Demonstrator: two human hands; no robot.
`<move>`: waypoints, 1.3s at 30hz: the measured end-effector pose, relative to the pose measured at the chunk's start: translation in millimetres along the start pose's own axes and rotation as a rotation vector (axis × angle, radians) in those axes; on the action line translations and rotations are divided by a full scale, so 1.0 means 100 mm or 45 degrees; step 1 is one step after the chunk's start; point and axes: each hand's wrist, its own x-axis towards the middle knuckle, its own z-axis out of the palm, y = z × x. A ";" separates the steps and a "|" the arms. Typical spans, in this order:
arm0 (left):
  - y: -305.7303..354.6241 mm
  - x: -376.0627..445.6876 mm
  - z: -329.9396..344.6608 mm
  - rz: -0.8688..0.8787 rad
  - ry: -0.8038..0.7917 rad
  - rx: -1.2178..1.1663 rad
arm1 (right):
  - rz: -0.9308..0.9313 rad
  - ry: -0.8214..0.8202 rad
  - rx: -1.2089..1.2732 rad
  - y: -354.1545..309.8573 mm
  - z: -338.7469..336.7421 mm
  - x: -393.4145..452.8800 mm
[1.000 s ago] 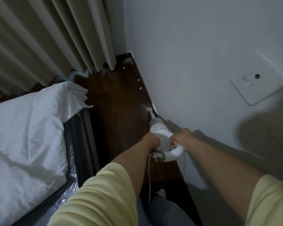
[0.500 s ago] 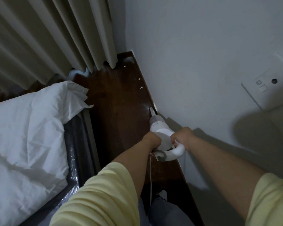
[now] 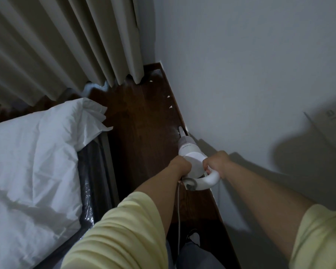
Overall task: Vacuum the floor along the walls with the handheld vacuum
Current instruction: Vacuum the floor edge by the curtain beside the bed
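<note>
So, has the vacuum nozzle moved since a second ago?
Yes, slightly forward along the wall: the vacuum nozzle is now closer to the nearest white scrap.

A vacuum (image 3: 190, 152) is held low between the left hand (image 3: 179, 166) and right hand (image 3: 216, 164), its nozzle touching the floor (image 3: 144, 133) beside the wall (image 3: 241, 74). A bed (image 3: 33, 162) is placed left; curtains (image 3: 66, 39) are hung behind.

Glossy white plastic vacuum (image 3: 190, 152), dark polished wood floor (image 3: 144, 133), creased cloth curtain (image 3: 66, 45)
</note>
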 end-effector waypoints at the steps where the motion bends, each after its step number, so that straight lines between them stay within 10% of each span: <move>1: 0.00 -0.01 -0.03 0.011 -0.012 -0.011 | -0.004 -0.002 0.000 -0.02 0.00 0.00; 39: -0.61 -0.04 -0.56 0.106 -0.117 0.163 | 0.108 0.070 0.166 -0.15 0.71 -0.45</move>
